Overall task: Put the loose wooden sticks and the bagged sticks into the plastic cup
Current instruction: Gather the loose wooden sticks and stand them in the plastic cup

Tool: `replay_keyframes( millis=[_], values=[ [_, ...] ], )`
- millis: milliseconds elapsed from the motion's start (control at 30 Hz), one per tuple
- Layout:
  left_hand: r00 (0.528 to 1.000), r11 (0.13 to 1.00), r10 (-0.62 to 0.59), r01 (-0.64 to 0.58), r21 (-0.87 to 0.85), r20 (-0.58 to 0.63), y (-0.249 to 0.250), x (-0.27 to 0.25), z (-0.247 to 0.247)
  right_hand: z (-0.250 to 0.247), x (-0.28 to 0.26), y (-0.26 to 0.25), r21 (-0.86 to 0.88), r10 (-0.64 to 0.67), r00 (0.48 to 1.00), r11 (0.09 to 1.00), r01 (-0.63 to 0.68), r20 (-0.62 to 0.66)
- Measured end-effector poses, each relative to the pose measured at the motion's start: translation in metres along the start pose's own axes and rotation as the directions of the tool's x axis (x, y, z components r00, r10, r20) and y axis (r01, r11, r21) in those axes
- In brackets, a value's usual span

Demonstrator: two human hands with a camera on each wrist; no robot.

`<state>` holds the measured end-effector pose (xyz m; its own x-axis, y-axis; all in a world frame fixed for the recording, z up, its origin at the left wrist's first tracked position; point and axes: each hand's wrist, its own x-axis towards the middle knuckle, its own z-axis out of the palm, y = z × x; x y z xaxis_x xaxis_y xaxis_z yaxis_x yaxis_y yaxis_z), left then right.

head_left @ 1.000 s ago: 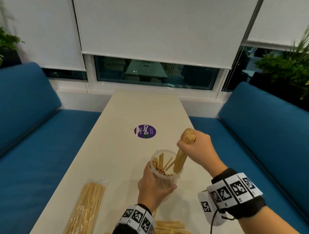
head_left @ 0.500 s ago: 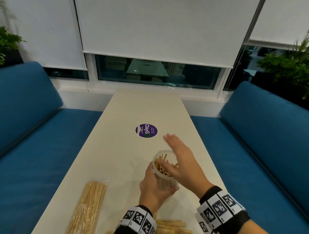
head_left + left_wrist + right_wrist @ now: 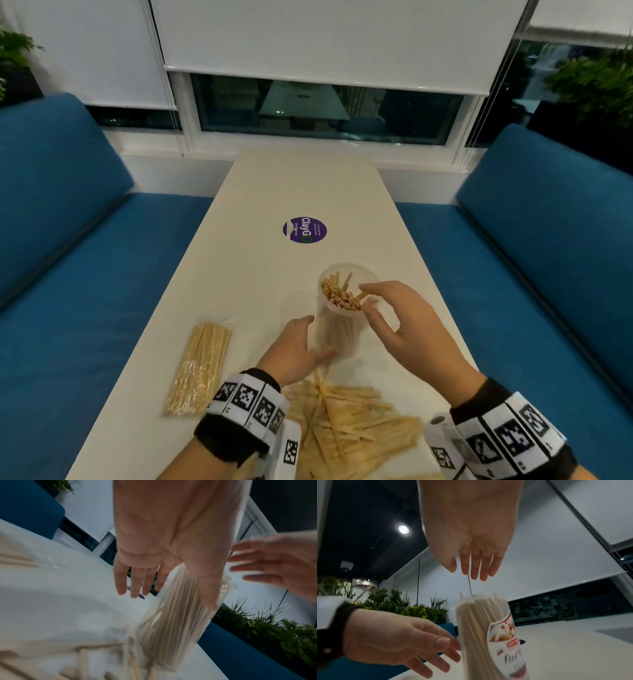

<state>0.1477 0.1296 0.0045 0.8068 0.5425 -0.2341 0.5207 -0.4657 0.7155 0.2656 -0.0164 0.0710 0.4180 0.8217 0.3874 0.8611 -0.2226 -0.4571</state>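
Both hands (image 3: 294, 349) now off cup (image 3: 342, 318)

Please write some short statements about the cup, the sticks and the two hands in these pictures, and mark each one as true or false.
1. The plastic cup stands upright on the white table with sticks inside. True.
2. The bagged sticks are already in the cup. False: the bag lies flat on the table, left of the cup.
3. The right hand grips a bundle of sticks. False: its fingers are spread and hold nothing, near the cup's rim.
4. Loose wooden sticks lie in a pile on the table near the person. True.
5. The left hand is beside the cup's lower part, fingers straight. True.
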Motion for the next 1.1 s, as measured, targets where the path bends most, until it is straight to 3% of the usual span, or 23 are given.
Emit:
replay_keyframes(
  millis=[67, 167, 267, 400, 500, 600, 867, 1000, 1100],
  values=[
    [0.997, 0.995, -0.075, 0.074, 0.061, 0.026, -0.012, -0.017, -0.007, 0.000, -0.025, 0.002, 0.005, 0.034, 0.999, 0.999, -0.034, -0.017],
    [0.996, 0.987, -0.088, 0.083, 0.136, 0.033, -0.025, -0.052, -0.016, 0.005, -0.068, 0.006, 0.025, 0.135, 0.984, 0.990, -0.139, 0.118],
    [0.995, 0.981, -0.100, 0.095, 0.167, 0.027, -0.040, -0.094, -0.012, 0.011, -0.111, 0.009, -0.016, 0.209, 0.922, 0.976, -0.216, 0.327],
    [0.991, 0.959, -0.078, 0.045, 0.281, 0.107, -0.061, -0.139, 0.004, 0.022, -0.154, 0.011, -0.134, 0.200, 0.831, 0.979, -0.153, 0.519],
    [0.980, 0.933, -0.011, -0.061, 0.354, 0.200, -0.064, -0.155, 0.012, 0.033, -0.171, 0.013, -0.191, 0.182, 0.842, 0.977, -0.097, 0.508],
    [0.979, 0.904, 0.047, -0.126, 0.408, 0.199, -0.061, -0.163, 0.021, 0.035, -0.173, 0.010, -0.217, 0.168, 0.846, 0.974, -0.063, 0.506],
    [0.994, 0.887, 0.086, -0.110, 0.448, 0.074, -0.053, -0.157, 0.037, 0.038, -0.173, -0.001, -0.282, 0.159, 0.825, 0.959, 0.000, 0.542],
    [0.995, 0.839, 0.080, -0.099, 0.534, 0.057, -0.050, -0.144, 0.038, 0.040, -0.186, 0.001, -0.449, 0.184, 0.804, 0.886, 0.113, 0.565],
    [0.993, 0.819, 0.099, -0.119, 0.562, 0.066, -0.049, -0.143, 0.040, 0.042, -0.192, 0.006, -0.520, 0.220, 0.807, 0.845, 0.124, 0.549]
  ],
)
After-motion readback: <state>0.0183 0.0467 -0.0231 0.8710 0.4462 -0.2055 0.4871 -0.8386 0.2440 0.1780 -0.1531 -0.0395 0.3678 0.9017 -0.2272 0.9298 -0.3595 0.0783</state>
